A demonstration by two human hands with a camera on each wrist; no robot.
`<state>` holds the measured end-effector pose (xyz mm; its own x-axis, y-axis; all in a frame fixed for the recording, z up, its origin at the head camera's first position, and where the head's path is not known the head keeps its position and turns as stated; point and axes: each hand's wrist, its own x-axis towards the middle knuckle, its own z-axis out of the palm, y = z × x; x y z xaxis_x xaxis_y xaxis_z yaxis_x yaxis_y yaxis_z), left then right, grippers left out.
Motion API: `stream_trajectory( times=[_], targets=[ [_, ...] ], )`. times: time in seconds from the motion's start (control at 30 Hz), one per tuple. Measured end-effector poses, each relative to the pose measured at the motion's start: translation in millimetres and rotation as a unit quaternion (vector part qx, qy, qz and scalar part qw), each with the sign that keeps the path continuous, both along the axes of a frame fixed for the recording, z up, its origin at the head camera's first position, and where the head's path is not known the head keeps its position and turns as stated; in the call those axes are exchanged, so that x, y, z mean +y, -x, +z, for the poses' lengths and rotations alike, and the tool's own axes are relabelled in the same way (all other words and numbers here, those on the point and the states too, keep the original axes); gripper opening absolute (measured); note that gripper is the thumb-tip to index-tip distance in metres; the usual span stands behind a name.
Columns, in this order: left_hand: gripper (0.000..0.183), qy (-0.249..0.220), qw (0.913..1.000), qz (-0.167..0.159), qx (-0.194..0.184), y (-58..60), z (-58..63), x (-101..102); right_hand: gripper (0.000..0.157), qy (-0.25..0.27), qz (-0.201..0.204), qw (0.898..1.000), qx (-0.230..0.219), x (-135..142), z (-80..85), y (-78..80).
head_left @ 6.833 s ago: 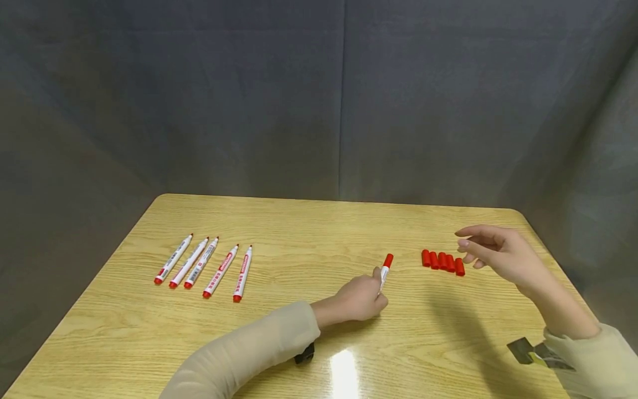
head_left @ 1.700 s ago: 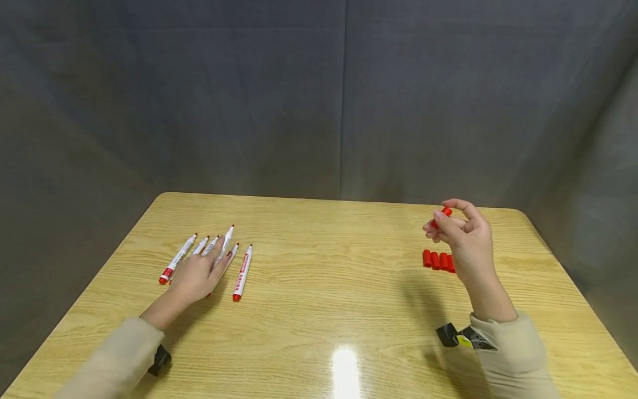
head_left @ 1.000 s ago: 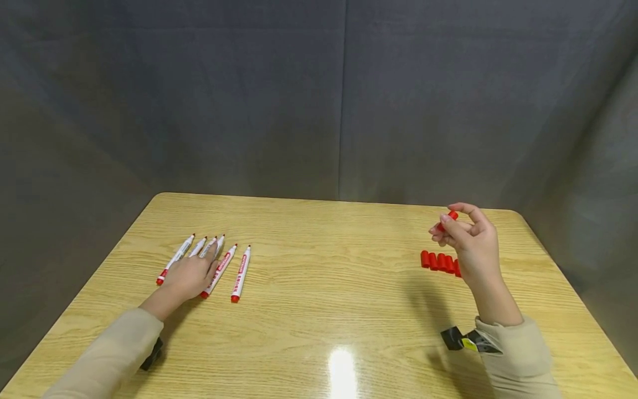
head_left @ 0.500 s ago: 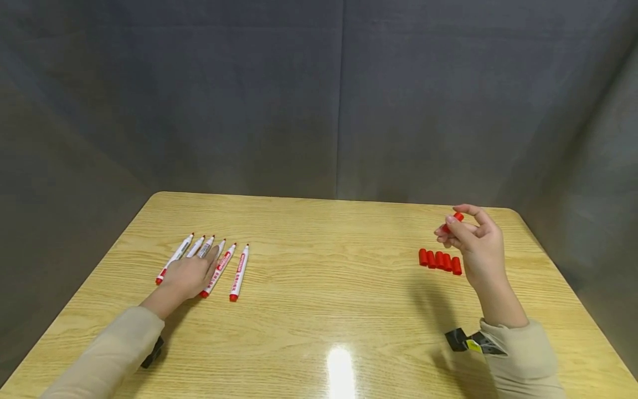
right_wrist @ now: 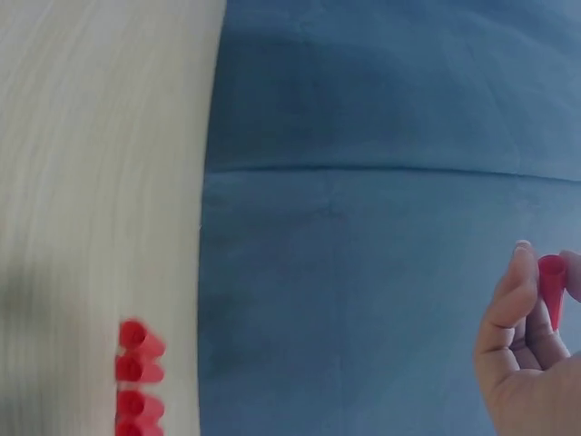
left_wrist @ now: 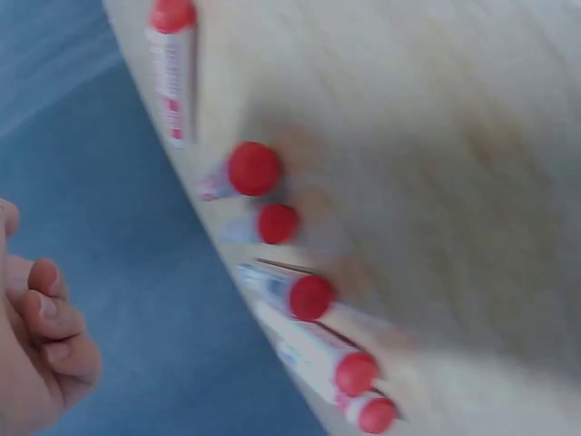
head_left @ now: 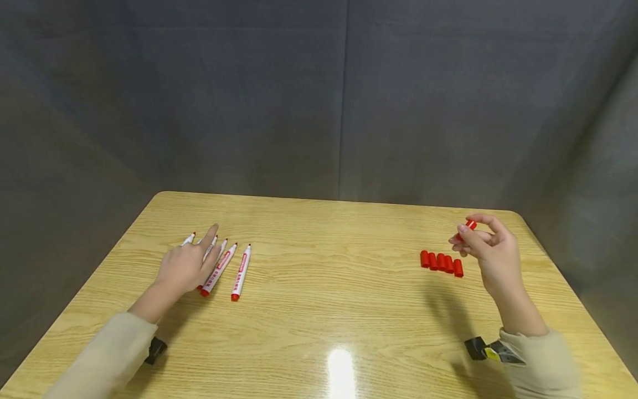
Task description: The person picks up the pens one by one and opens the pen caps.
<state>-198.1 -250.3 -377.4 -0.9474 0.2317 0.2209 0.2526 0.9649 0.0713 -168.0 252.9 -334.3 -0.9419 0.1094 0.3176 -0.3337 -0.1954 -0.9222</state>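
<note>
Several uncapped white markers with red ends lie side by side at the left of the table, tips pointing away; the rightmost marker [head_left: 241,272] sits a little apart. My left hand [head_left: 182,268] is over the left part of this row, holding nothing, and hides some of the markers. In the left wrist view the red ends of the markers, such as this near marker end [left_wrist: 310,297], show beside the fingers. My right hand [head_left: 495,256] pinches a red marker cap [head_left: 471,225] between thumb and fingers, above the right side of the table. The cap's hollow end shows in the right wrist view.
Several red caps [head_left: 441,262] lie in a tight row at the right, below and left of my right hand. The wooden table [head_left: 319,266] ends at the back against a dark grey curtain [head_left: 249,111].
Earlier my left hand held a capped marker mid-table; its cap is now in my right hand. The left hand has set a marker among the others and lifted. The right hand has drifted rightward.
</note>
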Motion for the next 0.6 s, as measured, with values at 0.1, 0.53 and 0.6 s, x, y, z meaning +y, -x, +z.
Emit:
stream_trajectory(
  times=[0.1, 0.53, 0.6],
  targets=[
    [0.052, -0.015, 0.9998, -0.003, 0.012, -5.0, 7.7, 5, 0.016, -0.020, -0.002, 1.000, -0.008, 7, -3.2, -1.0],
    [0.050, -0.065, 0.9940, -0.039, 0.079, -25.0, 27.6, 21, 0.038, -0.172, -0.059, 0.981, -0.064, 105, -107.2, 59.3],
    [0.048, -0.071, 0.9917, -0.047, 0.096, -27.7, 28.9, 22, 0.041, -0.205, -0.070, 0.974, -0.070, 116, -120.5, 67.2]
  ],
)
